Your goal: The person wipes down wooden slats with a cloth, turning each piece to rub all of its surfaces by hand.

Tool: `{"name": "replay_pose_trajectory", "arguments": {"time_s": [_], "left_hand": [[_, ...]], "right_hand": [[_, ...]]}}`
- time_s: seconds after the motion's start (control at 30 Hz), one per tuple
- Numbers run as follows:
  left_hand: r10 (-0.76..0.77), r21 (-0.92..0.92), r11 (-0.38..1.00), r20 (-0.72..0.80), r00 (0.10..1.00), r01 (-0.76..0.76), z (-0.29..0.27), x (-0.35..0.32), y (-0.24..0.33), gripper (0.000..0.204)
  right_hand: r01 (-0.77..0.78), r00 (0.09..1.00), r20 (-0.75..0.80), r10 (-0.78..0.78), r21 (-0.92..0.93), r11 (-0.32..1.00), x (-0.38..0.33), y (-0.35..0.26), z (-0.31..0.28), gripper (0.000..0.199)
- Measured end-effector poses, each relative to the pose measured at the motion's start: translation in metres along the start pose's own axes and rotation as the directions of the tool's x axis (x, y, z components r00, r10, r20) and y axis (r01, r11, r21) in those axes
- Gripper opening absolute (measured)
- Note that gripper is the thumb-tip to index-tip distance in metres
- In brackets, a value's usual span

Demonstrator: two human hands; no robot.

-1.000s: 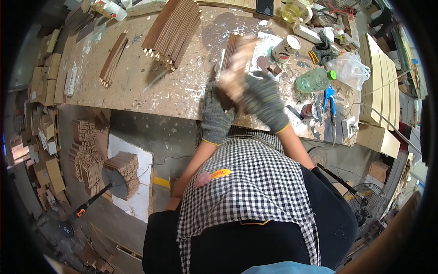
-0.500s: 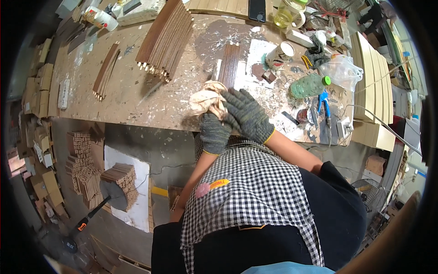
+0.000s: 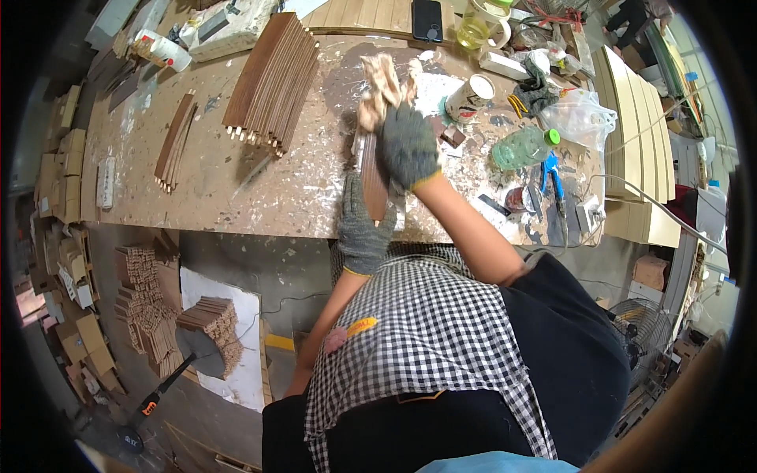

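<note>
Both your hands gloved. Left hand (image 3: 364, 229) clamped on near end of wood strip (image 3: 371, 177) at bench (image 3: 236, 189) edge. Right hand (image 3: 408, 146) fingers closed on rag (image 3: 384, 83), pressing it on strip's far end. Mug (image 3: 471, 96) just right.

The right hand (image 3: 408, 146) covers the middle of the dark wood strip (image 3: 372, 183), and the left hand (image 3: 362, 229) hides its near end. The rag (image 3: 384, 79) is smeared by motion (its folds unreadable). The phone (image 3: 426, 19) is cut by the top edge.
</note>
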State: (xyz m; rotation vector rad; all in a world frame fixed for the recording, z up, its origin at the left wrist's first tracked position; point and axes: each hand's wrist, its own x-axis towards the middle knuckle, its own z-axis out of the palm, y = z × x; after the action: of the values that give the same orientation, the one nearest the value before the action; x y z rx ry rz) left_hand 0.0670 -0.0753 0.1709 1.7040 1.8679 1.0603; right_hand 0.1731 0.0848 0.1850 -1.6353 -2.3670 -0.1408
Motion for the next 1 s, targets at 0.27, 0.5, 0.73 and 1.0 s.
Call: {"name": "replay_pose_trajectory", "arguments": {"time_s": [0.27, 0.5, 0.73, 1.0], "left_hand": [[0.004, 0.001, 1.000, 0.051, 0.999, -0.004, 0.009, 0.004, -0.002, 0.089], [0.058, 0.124, 0.989, 0.169, 0.984, -0.079, 0.005, 0.003, -0.016, 0.079], [-0.051, -0.131, 0.989, 0.089, 0.995, 0.062, -0.003, 0.004, -0.006, 0.104], [-0.326, -0.219, 0.904, 0.207, 0.923, 0.368, -0.007, 0.003, -0.012, 0.111]], "right_hand": [[-0.438, 0.897, 0.256, 0.359, 0.430, 0.789, 0.092, 0.105, -0.007, 0.044], [0.383, 0.923, -0.186, -0.337, 0.538, 0.751, -0.068, -0.006, -0.050, 0.028], [0.101, 0.985, -0.164, -0.061, 0.246, 0.964, 0.017, 0.040, -0.007, 0.038], [0.378, 0.922, -0.167, -0.350, 0.595, 0.710, -0.065, -0.008, -0.044, 0.037]]}}
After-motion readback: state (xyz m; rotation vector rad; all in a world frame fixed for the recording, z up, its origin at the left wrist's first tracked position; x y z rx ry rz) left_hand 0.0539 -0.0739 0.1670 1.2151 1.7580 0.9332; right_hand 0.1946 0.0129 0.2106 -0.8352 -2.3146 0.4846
